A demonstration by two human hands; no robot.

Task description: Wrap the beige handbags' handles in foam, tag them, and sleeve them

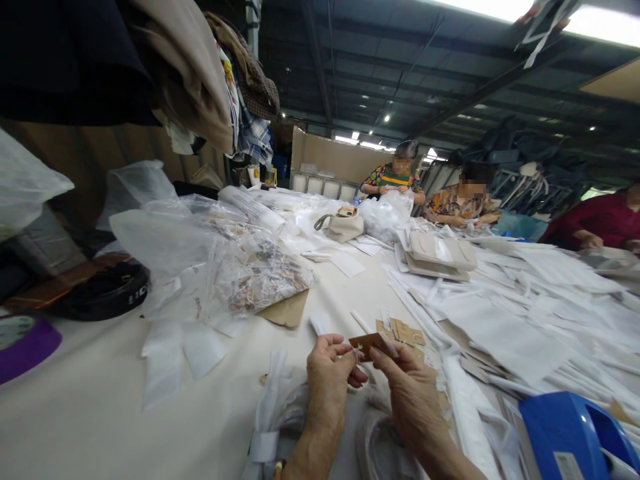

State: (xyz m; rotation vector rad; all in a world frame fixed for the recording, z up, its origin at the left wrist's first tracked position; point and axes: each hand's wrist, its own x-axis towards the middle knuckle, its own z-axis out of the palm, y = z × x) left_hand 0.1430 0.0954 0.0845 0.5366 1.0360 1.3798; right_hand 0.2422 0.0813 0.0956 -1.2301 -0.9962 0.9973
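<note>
My right hand (407, 383) pinches a small brown card tag (373, 343) between thumb and fingers. At the tag's left end, my left hand (333, 363) is closed with fingertips together on a pale string (359, 352). Directly below both hands lies a bag with light straps (377, 433), partly hidden by my wrists; a white wrap (265, 447) goes round a strap at its left. Just beyond the right hand, more brown tags (403, 331) lie in a loose pile on the table.
A clear plastic bag (255, 273) of tags sits to the left, near purple tape (27, 347) and a black roll (107, 290). White sheets (505, 327) cover the right side, beside a blue tape dispenser (563, 433). Beige bags (440, 253) and several people are further back.
</note>
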